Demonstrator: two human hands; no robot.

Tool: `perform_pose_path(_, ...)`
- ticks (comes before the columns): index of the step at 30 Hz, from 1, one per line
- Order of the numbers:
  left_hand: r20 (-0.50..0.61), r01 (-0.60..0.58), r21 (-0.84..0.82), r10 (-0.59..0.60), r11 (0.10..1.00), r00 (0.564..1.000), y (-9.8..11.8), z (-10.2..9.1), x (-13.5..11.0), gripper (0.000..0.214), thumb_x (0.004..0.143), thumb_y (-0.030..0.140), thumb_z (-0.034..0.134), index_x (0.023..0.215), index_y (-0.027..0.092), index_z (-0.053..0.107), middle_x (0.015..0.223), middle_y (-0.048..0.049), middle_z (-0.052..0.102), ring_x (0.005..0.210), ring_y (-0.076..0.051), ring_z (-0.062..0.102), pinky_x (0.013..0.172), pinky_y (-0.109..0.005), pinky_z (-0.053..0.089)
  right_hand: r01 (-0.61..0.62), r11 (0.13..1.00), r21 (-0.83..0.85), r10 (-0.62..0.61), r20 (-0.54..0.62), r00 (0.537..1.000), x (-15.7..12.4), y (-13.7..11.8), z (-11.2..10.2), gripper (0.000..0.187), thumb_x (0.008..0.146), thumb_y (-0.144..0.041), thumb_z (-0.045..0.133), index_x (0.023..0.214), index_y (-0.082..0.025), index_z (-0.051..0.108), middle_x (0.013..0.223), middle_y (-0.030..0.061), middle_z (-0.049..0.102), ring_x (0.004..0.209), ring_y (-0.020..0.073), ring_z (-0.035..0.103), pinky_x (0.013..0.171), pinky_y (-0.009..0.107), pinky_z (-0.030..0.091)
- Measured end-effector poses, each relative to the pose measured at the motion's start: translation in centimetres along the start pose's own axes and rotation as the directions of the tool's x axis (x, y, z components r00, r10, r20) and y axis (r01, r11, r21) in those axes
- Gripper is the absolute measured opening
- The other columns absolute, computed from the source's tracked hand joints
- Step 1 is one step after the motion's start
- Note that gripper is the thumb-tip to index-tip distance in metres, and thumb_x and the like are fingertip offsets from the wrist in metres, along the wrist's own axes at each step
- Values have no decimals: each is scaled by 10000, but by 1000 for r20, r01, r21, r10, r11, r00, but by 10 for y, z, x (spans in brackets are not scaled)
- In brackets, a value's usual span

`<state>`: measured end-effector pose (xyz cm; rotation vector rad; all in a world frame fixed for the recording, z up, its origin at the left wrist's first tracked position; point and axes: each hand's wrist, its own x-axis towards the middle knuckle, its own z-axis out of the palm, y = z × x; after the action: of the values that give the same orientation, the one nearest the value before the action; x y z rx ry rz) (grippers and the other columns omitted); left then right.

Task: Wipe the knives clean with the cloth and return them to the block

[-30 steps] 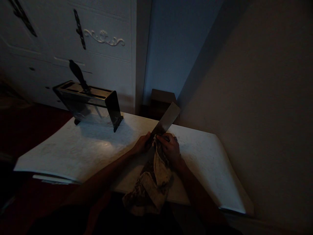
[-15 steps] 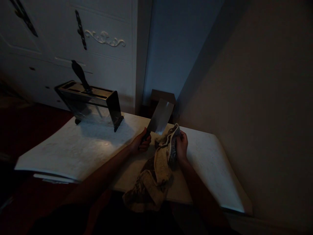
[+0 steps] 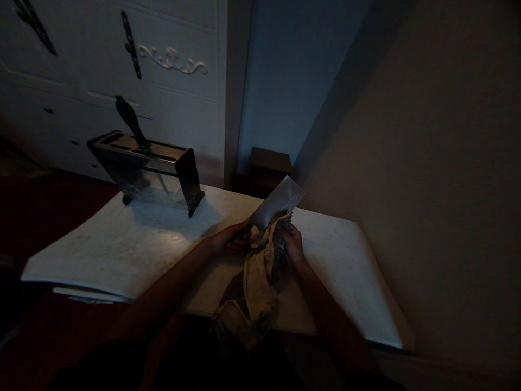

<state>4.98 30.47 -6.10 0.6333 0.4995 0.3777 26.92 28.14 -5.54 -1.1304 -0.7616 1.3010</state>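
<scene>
My left hand (image 3: 228,241) is closed round the dark handle of a broad cleaver (image 3: 277,201), whose flat steel blade points up and to the right over the white table (image 3: 134,247). My right hand (image 3: 292,245) grips a crumpled beige cloth (image 3: 256,277) and presses its upper end against the underside of the blade. The rest of the cloth hangs down over the table's near edge.
A steel knife block (image 3: 148,171) with one black-handled knife (image 3: 129,120) stuck in it stands at the table's back left. White cabinet doors (image 3: 122,70) rise behind it. A wall (image 3: 427,163) runs along the right. A small dark box (image 3: 268,168) sits behind the table.
The blade was first tilted up with the cloth on it, then my right hand drew the cloth off to the right. Now the blade is lowered and the cloth is back against it.
</scene>
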Motion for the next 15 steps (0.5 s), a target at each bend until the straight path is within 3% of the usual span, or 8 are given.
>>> perform_pose_path(4, -11, 90, 36, -89, 995, 996, 6, -8, -8, 519, 897, 646, 508, 743, 155, 440, 496, 46, 257, 346, -55, 128, 275, -152, 144, 9, 998, 57, -4, -83, 997, 4, -4, -2, 470, 467, -395, 849, 826, -149, 673, 730, 2, 658, 609, 137, 564, 571, 242, 466)
perform_pose_path(10, -64, 138, 77, -133, 988, 989, 8, -9, -10, 634, 609, 680, 790, 710, 160, 443, 482, 58, 257, 344, -45, 134, 272, -166, 105, 76, 993, 94, -59, -172, 983, 14, -3, -11, 482, 514, -407, 823, 873, -144, 638, 752, 2, 650, 631, 138, 580, 589, 241, 480)
perform_pose_path(15, -172, 196, 218, -160, 956, 972, 14, -2, -17, 721, 524, 769, 775, 697, 166, 421, 471, 62, 256, 341, -41, 147, 283, -166, 99, 137, 982, 128, -101, -255, 962, 25, -4, -23, 473, 547, -397, 779, 916, -144, 623, 782, 4, 650, 653, 140, 592, 604, 243, 497)
